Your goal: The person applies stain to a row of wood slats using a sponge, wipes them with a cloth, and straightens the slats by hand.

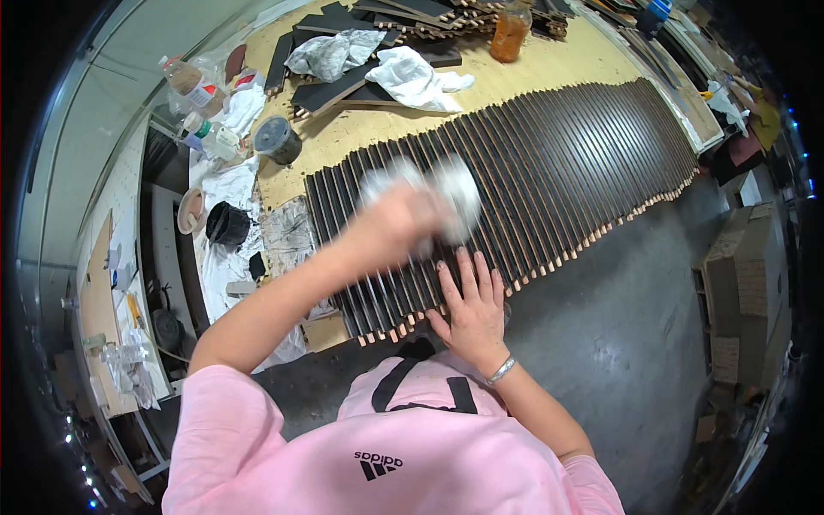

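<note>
My left hand point(393, 225) is closed around a white cloth point(455, 190) and is blurred with motion over a long row of dark slats point(558, 163) laid side by side on the wooden workbench point(592, 58). My right hand point(470, 300) lies flat, fingers spread, on the near ends of the slats, with a silver bracelet on the wrist. The slats have pale wooden tips along the front edge.
Crumpled white rags point(412, 75) and loose dark boards point(343, 86) lie at the back of the bench, beside an orange bottle point(511, 33). A dark round tin point(279, 139), a black cup point(227, 225) and bottles point(190, 84) stand left. Cardboard boxes point(747, 275) stand right on the grey floor.
</note>
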